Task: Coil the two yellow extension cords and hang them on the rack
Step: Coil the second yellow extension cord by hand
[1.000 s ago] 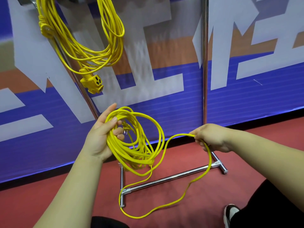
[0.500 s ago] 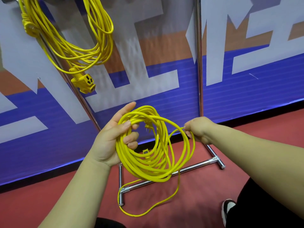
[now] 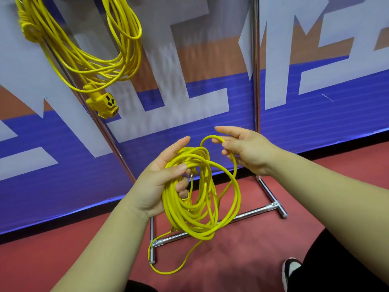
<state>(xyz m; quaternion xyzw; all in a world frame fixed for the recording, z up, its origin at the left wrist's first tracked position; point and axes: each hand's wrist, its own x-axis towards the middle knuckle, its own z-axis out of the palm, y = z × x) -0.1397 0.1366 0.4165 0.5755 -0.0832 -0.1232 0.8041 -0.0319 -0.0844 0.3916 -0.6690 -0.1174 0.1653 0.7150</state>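
- Your second extension cord [image 3: 174,207] has grown by one turn. A second ago a long length of it ran out to the right and down. That length is now gathered in beside the bundle as a wide loop, so I judge the coiling to be nearly done.
- Your right hand [image 3: 248,152] has swung in from well out on the right and now sits just beside the left fingertips. Its lower fingers are curled round the top of the new loop, while the forefinger and thumb stick out straight.
- Your left hand [image 3: 155,184] has stayed where it was. It grips the bundle with the thumb pressed across the strands and the fingers wrapped behind them.
- The loose tail [image 3: 166,271] on the red floor [image 3: 242,260] is shorter than before. One small bend of it lies by the rack's foot, so perhaps a turn or two is left to take up.
- A metal prong [image 3: 191,175], probably the plug's, shows inside the bundle near your left fingers.
- The only holder here is the chrome rack [image 3: 256,60]. Its uprights and base bar are visible, but its top rail is out of view.
- The first extension cord [image 3: 105,73] is already coiled and hangs at upper left. What it hangs from is cut off by the frame.
- Its socket end [image 3: 104,104] dangles below that coil, against the slanted upright.
- The second cord is not yet on the rack. It still needs its last turns and then a lift up beside the first.
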